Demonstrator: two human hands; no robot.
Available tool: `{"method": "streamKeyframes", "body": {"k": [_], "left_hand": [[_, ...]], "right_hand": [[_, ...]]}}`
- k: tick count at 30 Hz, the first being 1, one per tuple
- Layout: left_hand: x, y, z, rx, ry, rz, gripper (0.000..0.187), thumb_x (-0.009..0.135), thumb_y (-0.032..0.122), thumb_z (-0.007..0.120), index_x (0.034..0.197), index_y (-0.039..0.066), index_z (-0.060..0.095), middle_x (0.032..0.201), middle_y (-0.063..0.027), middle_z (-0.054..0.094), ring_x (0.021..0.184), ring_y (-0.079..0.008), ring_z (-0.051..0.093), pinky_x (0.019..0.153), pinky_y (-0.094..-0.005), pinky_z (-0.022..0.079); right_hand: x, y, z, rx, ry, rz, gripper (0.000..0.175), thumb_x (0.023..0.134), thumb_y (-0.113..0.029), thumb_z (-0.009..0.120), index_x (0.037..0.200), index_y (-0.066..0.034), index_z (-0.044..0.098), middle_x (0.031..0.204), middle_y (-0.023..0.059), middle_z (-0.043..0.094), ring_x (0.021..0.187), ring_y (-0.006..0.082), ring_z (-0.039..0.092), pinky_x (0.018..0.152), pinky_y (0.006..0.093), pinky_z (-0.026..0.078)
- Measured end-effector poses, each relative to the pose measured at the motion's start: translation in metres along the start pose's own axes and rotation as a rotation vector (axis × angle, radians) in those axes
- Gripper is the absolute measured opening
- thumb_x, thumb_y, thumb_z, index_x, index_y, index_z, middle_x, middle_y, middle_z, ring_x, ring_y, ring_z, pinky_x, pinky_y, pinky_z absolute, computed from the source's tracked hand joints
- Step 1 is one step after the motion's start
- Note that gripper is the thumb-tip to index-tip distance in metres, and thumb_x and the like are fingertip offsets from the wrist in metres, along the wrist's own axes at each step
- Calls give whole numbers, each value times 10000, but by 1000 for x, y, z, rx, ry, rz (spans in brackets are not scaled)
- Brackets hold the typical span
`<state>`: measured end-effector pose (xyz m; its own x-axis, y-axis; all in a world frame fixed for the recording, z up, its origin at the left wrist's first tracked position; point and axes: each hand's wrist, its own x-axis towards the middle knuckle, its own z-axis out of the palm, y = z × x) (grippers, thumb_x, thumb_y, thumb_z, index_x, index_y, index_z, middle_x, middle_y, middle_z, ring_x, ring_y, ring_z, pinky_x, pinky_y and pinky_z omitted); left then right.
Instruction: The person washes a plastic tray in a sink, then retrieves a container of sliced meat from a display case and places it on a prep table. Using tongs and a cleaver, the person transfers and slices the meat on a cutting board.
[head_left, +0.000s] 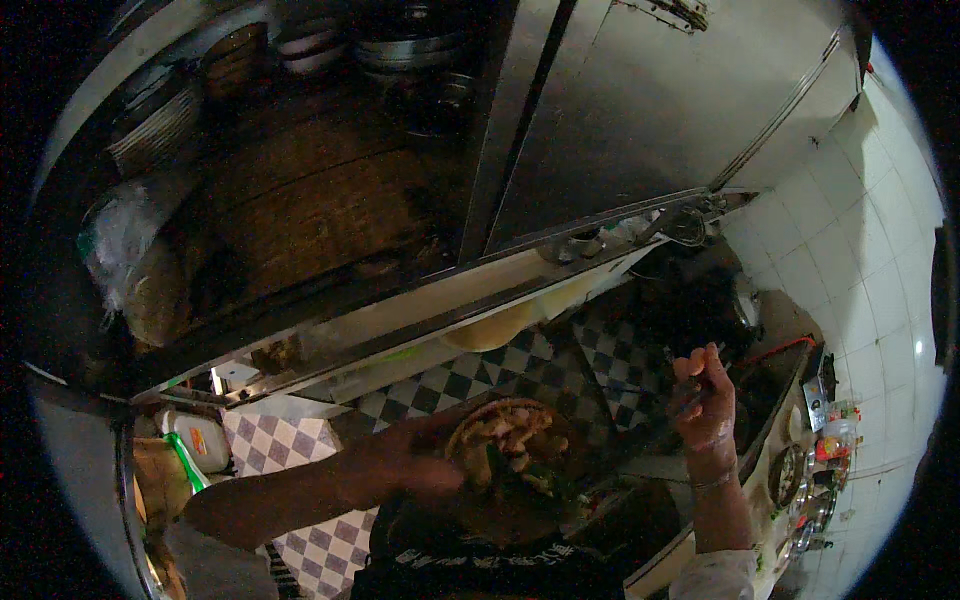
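Note:
My left hand (429, 474) grips the left rim of a round bowl of food (521, 427), held low in front of my body. Pale chunks and some dark green pieces fill the bowl. The hand is blurred, and its fingers are partly hidden under the bowl. To the right, my right hand (705, 405) is raised apart from the bowl with its fingers curled. Whether anything sits between those fingers is too dark to tell. Below the bowl, a black apron (480, 566) with white lettering covers my front.
A dark wooden shelf (322, 217) holds stacked bowls (157, 124) and a plastic bag (124, 232). Beside it stands a metal cabinet door (637, 112). The right-hand counter (761, 495) carries dishes and bottles (836, 435) along a tiled wall (832, 225). The floor (450, 382) is checkered.

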<state>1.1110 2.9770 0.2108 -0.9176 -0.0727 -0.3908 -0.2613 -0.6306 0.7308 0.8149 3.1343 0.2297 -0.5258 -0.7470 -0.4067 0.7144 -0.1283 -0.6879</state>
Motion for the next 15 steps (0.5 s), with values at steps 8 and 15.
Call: {"method": "streamKeyframes", "body": {"k": [8,15], "left_hand": [[-11,1,24,-141,-212,138,715,662,212,691,1249,31,327,1210,-105,424,1114,-223,420,924,-366,368],[-6,-4,27,-217,-417,328,755,724,208,667,1313,85,211,1310,-101,286,1184,-248,334,910,-400,387]], "right_hand": [[-23,-8,9,-287,-176,-312,331,887,-346,387,652,-118,431,586,-6,381,376,110,294,343,210,369],[-41,-3,4,-56,-233,-318,299,858,-319,450,629,-128,422,543,-3,404,470,118,375,334,247,357]]}}
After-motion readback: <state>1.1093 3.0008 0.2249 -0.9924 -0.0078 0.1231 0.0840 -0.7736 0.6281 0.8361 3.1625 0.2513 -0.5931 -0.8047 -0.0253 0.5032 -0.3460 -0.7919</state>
